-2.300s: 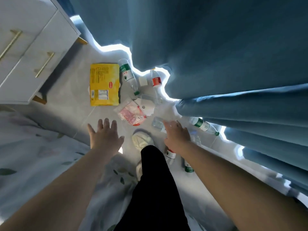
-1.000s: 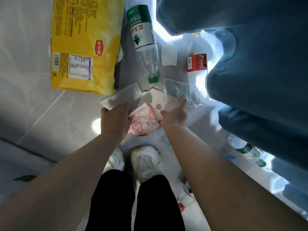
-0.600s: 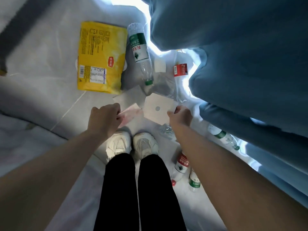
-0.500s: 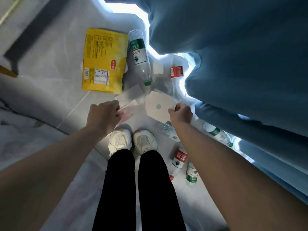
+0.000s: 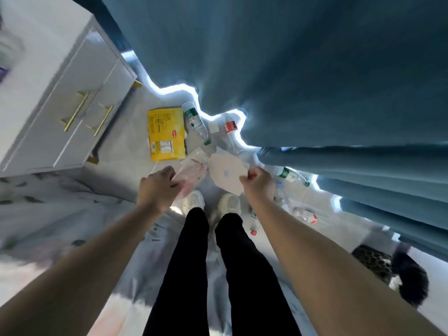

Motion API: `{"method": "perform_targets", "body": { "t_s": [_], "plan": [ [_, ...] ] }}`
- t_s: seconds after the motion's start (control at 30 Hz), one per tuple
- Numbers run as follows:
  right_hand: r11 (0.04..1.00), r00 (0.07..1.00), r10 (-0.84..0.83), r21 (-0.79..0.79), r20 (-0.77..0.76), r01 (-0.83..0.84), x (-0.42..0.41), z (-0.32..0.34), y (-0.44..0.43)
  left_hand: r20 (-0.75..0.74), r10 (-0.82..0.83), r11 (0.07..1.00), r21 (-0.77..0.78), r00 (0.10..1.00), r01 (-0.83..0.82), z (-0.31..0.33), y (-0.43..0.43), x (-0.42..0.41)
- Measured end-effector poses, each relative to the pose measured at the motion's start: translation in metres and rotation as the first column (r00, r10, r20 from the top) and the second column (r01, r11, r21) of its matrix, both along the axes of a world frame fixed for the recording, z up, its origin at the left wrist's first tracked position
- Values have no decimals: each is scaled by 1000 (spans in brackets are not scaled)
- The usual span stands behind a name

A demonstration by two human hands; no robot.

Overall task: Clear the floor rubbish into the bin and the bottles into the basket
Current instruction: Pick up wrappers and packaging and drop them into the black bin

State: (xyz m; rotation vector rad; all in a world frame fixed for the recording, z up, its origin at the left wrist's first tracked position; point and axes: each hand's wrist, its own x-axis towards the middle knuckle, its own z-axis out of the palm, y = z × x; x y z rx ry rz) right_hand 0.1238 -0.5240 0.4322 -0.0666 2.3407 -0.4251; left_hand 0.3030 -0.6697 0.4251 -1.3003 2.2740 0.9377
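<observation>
My left hand is shut on a crumpled pink-and-clear plastic wrapper, held above the floor. My right hand pinches the edge of a white card piece with a small hole. On the grey floor lie a yellow packet, a green-labelled bottle, a red-labelled bottle, another green-labelled bottle by the curtain hem, and more bottles to the right of my feet.
A blue curtain hangs over the right and top. A white drawer cabinet with gold handles stands at left. A leaf-patterned bed cover lies at lower left. A dark mesh container sits at right.
I have risen from a crouch, and both hands have lifted off the floor, the left with the wrapper and the right with the white card. The view has widened to show the cabinet.
</observation>
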Motion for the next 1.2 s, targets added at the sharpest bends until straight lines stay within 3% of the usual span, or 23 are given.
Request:
{"method": "perform_targets", "body": {
  "t_s": [0.43,0.67,0.87,1.03,1.2],
  "plan": [
    [936,915,-349,-129,-205,328,-23,224,126,-226,-92,989,93,970,115,192,71,-56],
    [894,870,-447,-132,-207,428,-44,246,188,-289,-272,959,-2,918,283,226,96,-113],
    [855,832,-515,-194,-207,481,-65,255,256,-295,-317,947,-50,901,317,236,145,-146],
    [838,814,-535,-263,-226,478,-79,267,369,-330,-367,930,-114,870,349,246,249,-175],
    [808,763,-587,-260,-270,529,-87,288,515,-423,-319,946,-86,848,313,259,374,-194]
  ]
}}
